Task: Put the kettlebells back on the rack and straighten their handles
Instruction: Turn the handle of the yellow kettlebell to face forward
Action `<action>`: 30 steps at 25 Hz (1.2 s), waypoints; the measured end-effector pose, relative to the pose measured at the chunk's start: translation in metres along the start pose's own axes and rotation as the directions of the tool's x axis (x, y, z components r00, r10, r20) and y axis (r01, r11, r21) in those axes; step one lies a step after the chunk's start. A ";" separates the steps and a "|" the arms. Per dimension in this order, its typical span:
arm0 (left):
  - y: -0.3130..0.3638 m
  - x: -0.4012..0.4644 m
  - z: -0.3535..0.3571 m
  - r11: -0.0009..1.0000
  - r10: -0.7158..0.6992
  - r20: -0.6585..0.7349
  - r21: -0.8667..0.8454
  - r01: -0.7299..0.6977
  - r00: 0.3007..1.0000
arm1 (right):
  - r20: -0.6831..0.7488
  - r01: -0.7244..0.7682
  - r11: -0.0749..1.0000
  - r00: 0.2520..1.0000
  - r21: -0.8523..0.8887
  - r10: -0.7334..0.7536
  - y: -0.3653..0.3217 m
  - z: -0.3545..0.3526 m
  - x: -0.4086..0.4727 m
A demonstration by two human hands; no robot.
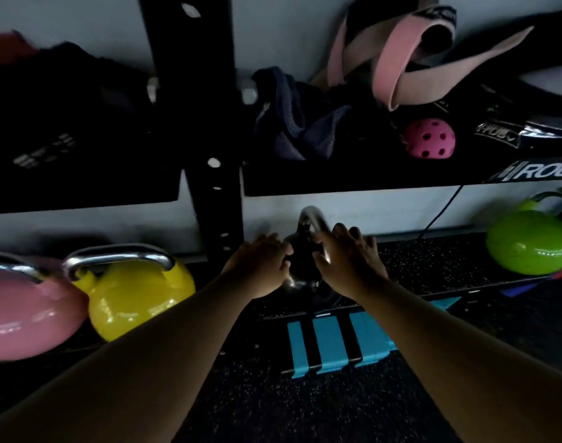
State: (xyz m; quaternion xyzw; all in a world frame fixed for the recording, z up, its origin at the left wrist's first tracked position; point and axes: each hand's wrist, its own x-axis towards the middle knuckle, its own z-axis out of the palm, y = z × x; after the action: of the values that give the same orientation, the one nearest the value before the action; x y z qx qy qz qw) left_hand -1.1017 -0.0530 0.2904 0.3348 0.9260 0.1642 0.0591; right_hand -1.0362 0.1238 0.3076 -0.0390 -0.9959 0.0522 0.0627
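A small black kettlebell (303, 260) with a steel handle stands on the lower rack shelf (433, 254), its handle edge-on to me. My left hand (260, 266) and my right hand (347, 260) press against its two sides, fingers curled around the body. A yellow kettlebell (135, 295) and a pink kettlebell (27, 311) sit side by side at the left, handles running left to right. At the far right of the shelf rests a green kettlebell (529, 241), its green handle pointing back and up.
A black rack upright (206, 155) rises just left of my hands. The upper shelf (353, 180) holds cloths, pink bands (391, 62) and a pink holed ball (428, 139). A blue striped object (334, 343) lies on the dark rubber floor under the shelf edge.
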 end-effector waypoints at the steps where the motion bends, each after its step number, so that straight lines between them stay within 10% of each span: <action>1: -0.005 -0.013 -0.006 1.000 -0.004 -0.008 0.015 0.004 1.000 | 0.003 0.013 1.000 1.000 -0.007 -0.013 -0.013 -0.001 -0.002; 12: -0.179 -0.145 -0.076 0.958 -0.110 -0.255 0.230 0.170 0.961 | 0.044 0.124 0.931 0.988 0.343 -0.147 -0.209 0.016 0.006; 21: -0.261 -0.147 -0.052 0.870 -0.473 -0.187 -0.253 0.423 0.861 | 0.204 -0.002 0.991 0.979 0.136 -0.026 -0.309 0.073 0.070; 26: -0.273 -0.114 -0.036 0.901 -0.360 -0.168 -0.318 0.295 0.918 | 0.192 -0.122 0.962 0.979 0.245 0.075 -0.307 0.081 0.074; 30: -0.293 -0.099 -0.034 0.560 -0.541 -0.058 -0.769 0.309 0.839 | 0.106 -0.228 0.905 0.973 0.360 0.203 -0.325 0.091 0.067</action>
State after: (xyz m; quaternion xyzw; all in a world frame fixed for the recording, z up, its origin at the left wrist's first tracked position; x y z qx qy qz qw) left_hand -1.2091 -0.3366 0.2222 0.0185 0.8313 0.5480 0.0912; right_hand -1.1378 -0.2016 0.2616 -0.1343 -0.9593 0.2467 0.0298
